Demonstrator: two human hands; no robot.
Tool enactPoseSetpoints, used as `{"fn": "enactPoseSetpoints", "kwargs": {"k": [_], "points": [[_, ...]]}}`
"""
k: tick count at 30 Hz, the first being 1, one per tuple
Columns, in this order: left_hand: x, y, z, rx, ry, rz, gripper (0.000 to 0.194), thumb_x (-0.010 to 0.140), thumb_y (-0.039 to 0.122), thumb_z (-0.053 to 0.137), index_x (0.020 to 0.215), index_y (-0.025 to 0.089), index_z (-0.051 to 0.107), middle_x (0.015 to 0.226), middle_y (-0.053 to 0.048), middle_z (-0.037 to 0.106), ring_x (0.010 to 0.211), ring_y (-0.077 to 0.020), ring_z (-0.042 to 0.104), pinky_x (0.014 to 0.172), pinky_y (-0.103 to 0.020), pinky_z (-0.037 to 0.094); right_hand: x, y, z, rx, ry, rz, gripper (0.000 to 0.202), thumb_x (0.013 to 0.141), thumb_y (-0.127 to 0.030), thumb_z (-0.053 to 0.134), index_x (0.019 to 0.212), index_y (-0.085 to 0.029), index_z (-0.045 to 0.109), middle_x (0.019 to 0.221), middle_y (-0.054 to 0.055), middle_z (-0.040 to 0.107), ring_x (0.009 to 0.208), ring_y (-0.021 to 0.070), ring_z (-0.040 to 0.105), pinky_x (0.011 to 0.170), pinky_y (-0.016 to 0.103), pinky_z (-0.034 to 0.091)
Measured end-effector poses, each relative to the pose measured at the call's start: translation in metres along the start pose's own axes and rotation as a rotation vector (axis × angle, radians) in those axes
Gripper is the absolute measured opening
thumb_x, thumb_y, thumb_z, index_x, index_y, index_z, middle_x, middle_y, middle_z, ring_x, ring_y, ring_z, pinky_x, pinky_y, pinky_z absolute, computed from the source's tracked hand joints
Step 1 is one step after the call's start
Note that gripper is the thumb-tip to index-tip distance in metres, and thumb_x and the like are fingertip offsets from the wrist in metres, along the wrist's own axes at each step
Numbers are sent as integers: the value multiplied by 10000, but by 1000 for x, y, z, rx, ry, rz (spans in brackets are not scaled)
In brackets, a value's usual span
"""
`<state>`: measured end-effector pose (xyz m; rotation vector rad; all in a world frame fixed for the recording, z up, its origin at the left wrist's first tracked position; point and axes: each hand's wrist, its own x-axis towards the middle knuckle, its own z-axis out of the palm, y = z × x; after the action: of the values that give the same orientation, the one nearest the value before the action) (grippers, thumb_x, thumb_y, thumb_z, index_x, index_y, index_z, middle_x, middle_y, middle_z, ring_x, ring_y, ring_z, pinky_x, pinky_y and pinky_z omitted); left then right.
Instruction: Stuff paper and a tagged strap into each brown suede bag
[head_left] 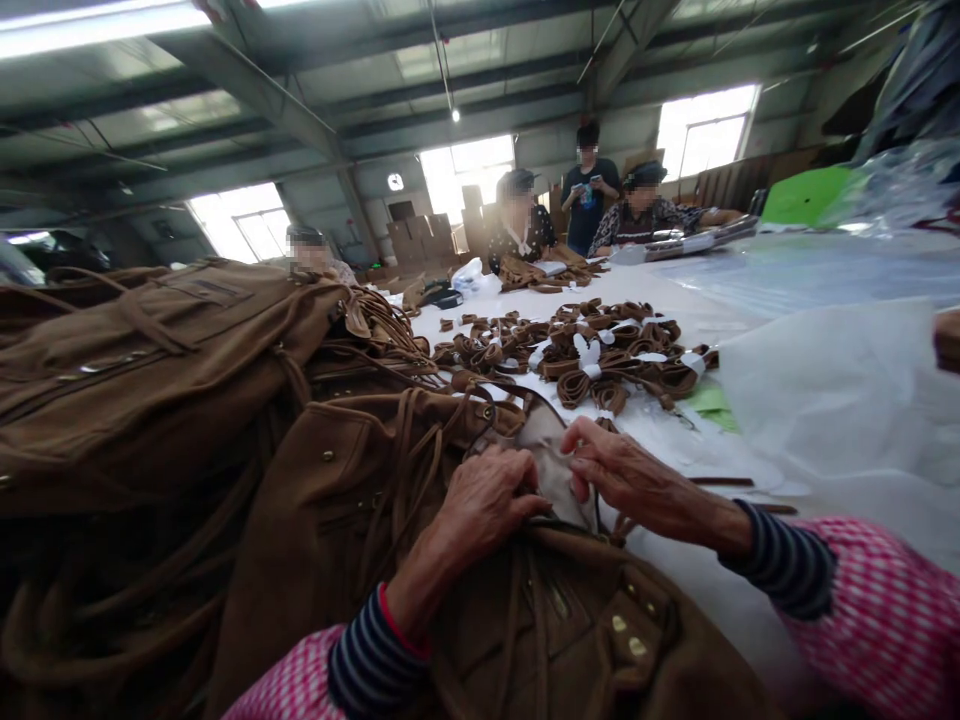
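A brown cloth bag with brass-coloured fittings and long cords lies in front of me, its mouth open on a pale lining. At the left of that opening, my left hand is closed on the bag's edge, thumb pointing inward. My right hand is across from it, fingers bent and pinching at the lining by the far right rim. What lies under the fingertips is partly hidden. Just beyond the hands, bundled brown straps with white wraps are heaped.
Brown bags are piled high on my left. Clear plastic sheeting covers the white table's right side, with a green sheet farther back. Several people are across the table, one person standing. Cardboard boxes stand behind.
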<state>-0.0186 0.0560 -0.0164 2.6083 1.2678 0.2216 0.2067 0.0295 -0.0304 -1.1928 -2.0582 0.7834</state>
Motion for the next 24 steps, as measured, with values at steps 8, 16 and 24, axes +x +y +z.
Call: {"fn": "enactPoseSetpoints", "kwargs": {"k": [8,16,24], "points": [[0,-1,-3,19,-91,-46,175,910,380,685,1019,244,664,994,2,683,966,-203,622,815,-300,406,-8,5,-7,63,58,63,120,929,-240,550,819,-199,569,696,-16,668,620,130,583,615,254,409],[0,3,-2,53,-114,-52,158,929,317,661,1081,278,664,1047,2,687,1004,-221,610,850,-334,397,-8,12,-21,249,127,139,150,898,-295,610,794,-186,613,709,-13,649,498,95,474,486,243,342],[1,3,0,-26,-131,-86,241,908,288,668,1148,276,658,1099,-9,695,1050,-232,607,899,-349,396,0,12,12,13,29,13,90,887,-186,592,797,-198,591,694,-47,568,673,120,514,644,258,344]]}}
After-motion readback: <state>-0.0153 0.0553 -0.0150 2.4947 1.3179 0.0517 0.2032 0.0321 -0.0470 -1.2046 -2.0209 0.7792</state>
